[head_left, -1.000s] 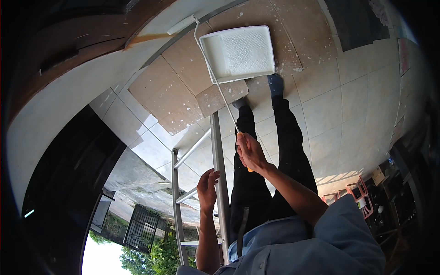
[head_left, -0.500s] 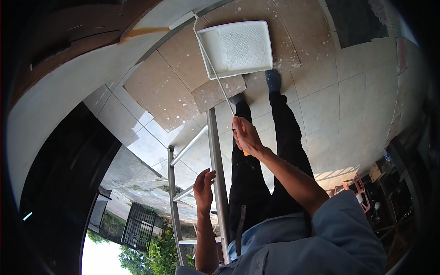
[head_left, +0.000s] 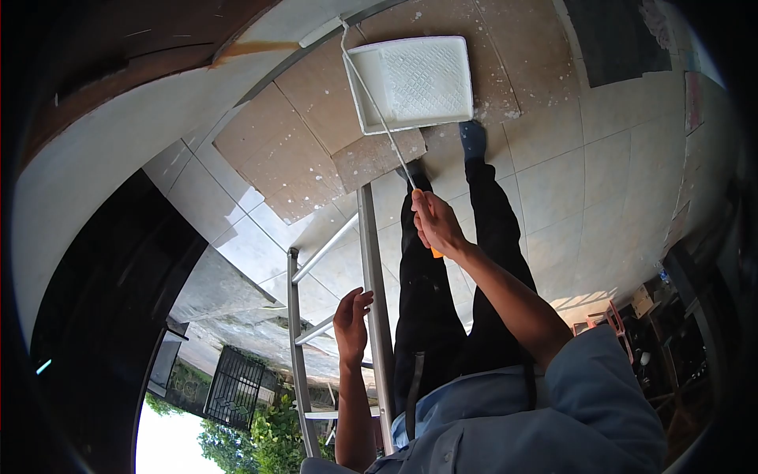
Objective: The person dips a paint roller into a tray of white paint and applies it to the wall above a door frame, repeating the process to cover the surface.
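Observation:
My right hand (head_left: 439, 226) is wrapped round the orange handle of a paint roller (head_left: 377, 110). Its thin metal rod runs up and left across the edge of a white paint tray (head_left: 426, 79), and the white roller head (head_left: 319, 33) lies along the foot of the pale wall. White paint coats the tray's ribbed slope. Beside the rail of a metal ladder (head_left: 374, 284), my left hand (head_left: 352, 322) is raised with loosely bent fingers, open and holding nothing.
Paint-spattered cardboard (head_left: 284, 150) covers the tiles under and around the tray. My feet stand just below the tray. A dark mat (head_left: 620, 43) lies at upper right, and a reddish chair (head_left: 620, 328) stands at far right. At lower left is a metal gate (head_left: 234, 385).
My right hand and the paint roller have shifted slightly up and to the right, and the roller head has slid a little along the wall's foot. My left hand has barely moved.

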A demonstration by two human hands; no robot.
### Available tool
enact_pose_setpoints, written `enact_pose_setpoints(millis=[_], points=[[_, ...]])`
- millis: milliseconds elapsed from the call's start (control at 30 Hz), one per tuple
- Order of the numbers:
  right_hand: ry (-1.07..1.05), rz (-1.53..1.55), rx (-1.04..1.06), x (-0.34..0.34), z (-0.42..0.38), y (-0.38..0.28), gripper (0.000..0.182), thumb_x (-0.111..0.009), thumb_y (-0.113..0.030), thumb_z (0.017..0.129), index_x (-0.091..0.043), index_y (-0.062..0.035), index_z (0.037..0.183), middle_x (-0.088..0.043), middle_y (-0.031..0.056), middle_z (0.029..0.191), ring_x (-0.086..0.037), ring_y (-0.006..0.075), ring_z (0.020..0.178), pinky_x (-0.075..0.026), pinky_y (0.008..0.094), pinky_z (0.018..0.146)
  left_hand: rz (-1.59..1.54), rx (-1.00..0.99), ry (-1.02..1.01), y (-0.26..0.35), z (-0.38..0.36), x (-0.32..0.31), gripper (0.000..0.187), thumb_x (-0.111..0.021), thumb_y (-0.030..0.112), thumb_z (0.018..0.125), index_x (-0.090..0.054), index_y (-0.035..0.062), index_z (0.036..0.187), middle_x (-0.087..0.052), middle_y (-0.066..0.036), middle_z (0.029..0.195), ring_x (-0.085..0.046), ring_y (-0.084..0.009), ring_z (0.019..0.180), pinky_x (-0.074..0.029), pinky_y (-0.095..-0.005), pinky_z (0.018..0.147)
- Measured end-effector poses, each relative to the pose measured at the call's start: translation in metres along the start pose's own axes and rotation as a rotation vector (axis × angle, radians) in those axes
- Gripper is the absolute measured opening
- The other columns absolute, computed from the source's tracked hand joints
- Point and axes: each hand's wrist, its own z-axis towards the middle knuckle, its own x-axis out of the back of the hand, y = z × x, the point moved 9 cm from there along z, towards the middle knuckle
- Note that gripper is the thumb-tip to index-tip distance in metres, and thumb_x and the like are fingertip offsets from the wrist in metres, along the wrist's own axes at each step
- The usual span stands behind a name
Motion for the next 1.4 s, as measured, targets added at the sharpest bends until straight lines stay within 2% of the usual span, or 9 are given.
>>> enact_pose_setpoints(millis=[200, 433, 700, 900, 1133, 1333, 1400], points=[[0.097, -0.081, -0.009, 0.013, 0.080, -0.006, 0.051, -0.043, -0.056, 0.099, -0.046, -0.0072, 0.084, -0.044, -0.0002, 0.057, -0.041, 0.0074, 0.040, -0.037, 0.0247, 0.036, -0.028, -0.010, 0.007, 0.001, 0.002, 0.002, 0.035, -0.053, 0.024, 0.101, -0.058, -0.0037, 0.122, -0.069, -0.015, 0.108, -0.066, -0.0194, 0.099, -0.052, -0.0331, 0.087], [0.041, 0.027, -0.043, -0.004, 0.030, 0.009, 0.051, -0.043, -0.057, 0.098, -0.045, -0.0080, 0.085, -0.041, -0.0009, 0.057, -0.041, 0.0073, 0.040, -0.036, 0.0241, 0.036, 0.003, 0.008, 0.006, -0.003, 0.000, 0.005, 0.037, -0.052, 0.026, 0.101, -0.057, -0.0036, 0.123, -0.068, -0.016, 0.109, -0.065, -0.0212, 0.102, -0.052, -0.0344, 0.087], [0.093, 0.030, -0.007, 0.003, 0.113, -0.004, 0.049, -0.045, -0.055, 0.099, -0.046, -0.0085, 0.085, -0.043, -0.0011, 0.059, -0.042, 0.0072, 0.041, -0.038, 0.0243, 0.037, -0.017, -0.014, 0.031, -0.005, 0.002, 0.007, 0.037, -0.054, 0.025, 0.101, -0.057, -0.0042, 0.123, -0.069, -0.016, 0.108, -0.066, -0.0213, 0.101, -0.053, -0.0336, 0.087], [0.087, 0.048, -0.066, 0.005, 0.064, 0.014, 0.047, -0.045, -0.052, 0.100, -0.045, -0.0087, 0.083, -0.042, -0.0016, 0.057, -0.040, 0.0071, 0.041, -0.036, 0.0251, 0.036, -0.002, 0.037, 0.012, -0.023, -0.001, 0.003, 0.036, -0.055, 0.025, 0.101, -0.058, -0.0030, 0.123, -0.070, -0.014, 0.108, -0.066, -0.0200, 0.100, -0.051, -0.0330, 0.087], [0.097, 0.004, -0.008, 0.004, 0.125, -0.003, 0.046, -0.046, -0.052, 0.100, -0.045, -0.0083, 0.083, -0.044, -0.0005, 0.059, -0.043, 0.0088, 0.043, -0.039, 0.0254, 0.038, -0.002, 0.030, 0.015, -0.016, -0.003, -0.002, 0.035, -0.053, 0.025, 0.101, -0.059, -0.0029, 0.122, -0.070, -0.014, 0.109, -0.066, -0.0192, 0.100, -0.051, -0.0324, 0.087], [0.082, 0.031, -0.060, 0.004, 0.079, -0.002, 0.047, -0.043, -0.050, 0.100, -0.047, -0.0055, 0.087, -0.046, 0.0002, 0.061, -0.044, 0.0092, 0.043, -0.041, 0.0270, 0.039, 0.009, 0.024, 0.005, -0.015, -0.006, -0.005, 0.035, -0.053, 0.025, 0.101, -0.058, -0.0027, 0.122, -0.070, -0.013, 0.109, -0.065, -0.0183, 0.100, -0.051, -0.0322, 0.086], [0.097, -0.006, -0.057, 0.005, 0.094, -0.008, 0.046, -0.044, -0.050, 0.100, -0.047, -0.0056, 0.086, -0.046, 0.0003, 0.062, -0.044, 0.0091, 0.043, -0.041, 0.0273, 0.040, 0.013, 0.017, 0.000, -0.012, -0.006, -0.008, 0.035, -0.053, 0.025, 0.101, -0.058, -0.0027, 0.122, -0.070, -0.013, 0.109, -0.065, -0.0180, 0.100, -0.051, -0.0322, 0.086]])
